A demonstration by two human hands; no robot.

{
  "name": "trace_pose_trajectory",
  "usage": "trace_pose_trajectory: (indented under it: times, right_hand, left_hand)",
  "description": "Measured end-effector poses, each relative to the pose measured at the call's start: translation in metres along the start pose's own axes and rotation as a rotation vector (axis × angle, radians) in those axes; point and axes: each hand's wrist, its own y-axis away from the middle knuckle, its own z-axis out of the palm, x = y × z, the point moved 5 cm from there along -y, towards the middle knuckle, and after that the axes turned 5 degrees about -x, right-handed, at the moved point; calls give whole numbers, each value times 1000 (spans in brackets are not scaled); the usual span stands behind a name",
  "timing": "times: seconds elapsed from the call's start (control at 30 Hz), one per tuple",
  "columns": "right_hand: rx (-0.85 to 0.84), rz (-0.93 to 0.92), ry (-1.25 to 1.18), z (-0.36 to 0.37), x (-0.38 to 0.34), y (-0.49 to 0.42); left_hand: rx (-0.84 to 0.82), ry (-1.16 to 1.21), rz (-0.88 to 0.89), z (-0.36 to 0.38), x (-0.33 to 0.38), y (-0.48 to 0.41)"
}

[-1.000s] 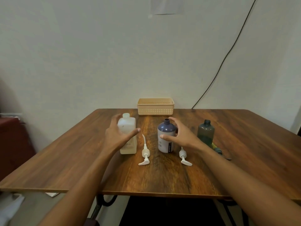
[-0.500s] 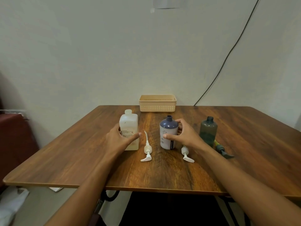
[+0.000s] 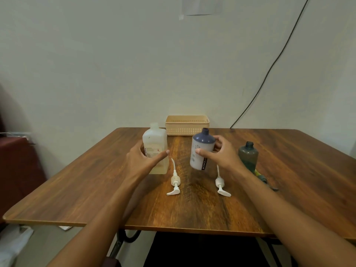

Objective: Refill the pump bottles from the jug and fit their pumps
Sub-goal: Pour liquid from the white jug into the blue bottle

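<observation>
Jug [image 3: 154, 139] is gripped upright by the left hand [image 3: 140, 162], just left of the open-necked purple bottle [image 3: 202, 139] held in the right hand [image 3: 225, 157]; a rightward tip is needed.

Purple-topped white bottle [image 3: 201, 151], translucent jug [image 3: 155, 145], beige latticed basket [image 3: 186, 124], wood-grain table [image 3: 289, 170]

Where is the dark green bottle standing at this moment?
In the head view the dark green bottle stands upright on the table, right of centre, just to the right of the right hand that grips the blue-and-white bottle.
</observation>
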Motion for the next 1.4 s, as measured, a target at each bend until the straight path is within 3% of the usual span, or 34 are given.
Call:
trace_pose_trajectory:
  times: [0.4, 0.97, 1.4]
  right_hand:
    - [29, -193, -11, -27, -63, -9]
    - [-48, -206, 26, -11, -65, -1]
    - [-126, -230, 83, -6, -67, 7]
  left_hand:
    - [-17, -16, 121, 1, 51, -18]
    - [-230, -257, 371, -22, 92, -32]
    - [-337, -359, 428, -35, 104, -47]
